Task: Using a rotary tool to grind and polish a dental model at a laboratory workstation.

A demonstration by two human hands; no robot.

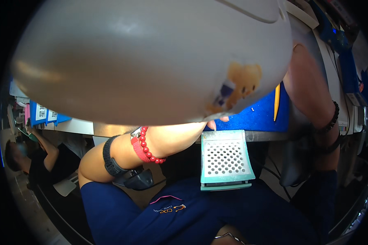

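Note:
A large, pale grey rounded housing with a bear sticker fills the upper middle and hides most of what lies under it. My left hand reaches in beneath its lower edge from the left, with red bracelets at the wrist. Only a few fingertips show, close to the upper edge of a teal-framed perforated panel; what they hold, if anything, is hidden. My right hand is smeared at the right, beyond a black beaded bracelet. Its fingers pass behind the housing. Beside it, a yellow stick-shaped tool lies on a blue mat.
The metal bench edge runs in front of me. Black cables hang below it. Blue boxes stand at the far right, and blue bins with labels at the left. Another person sits further left.

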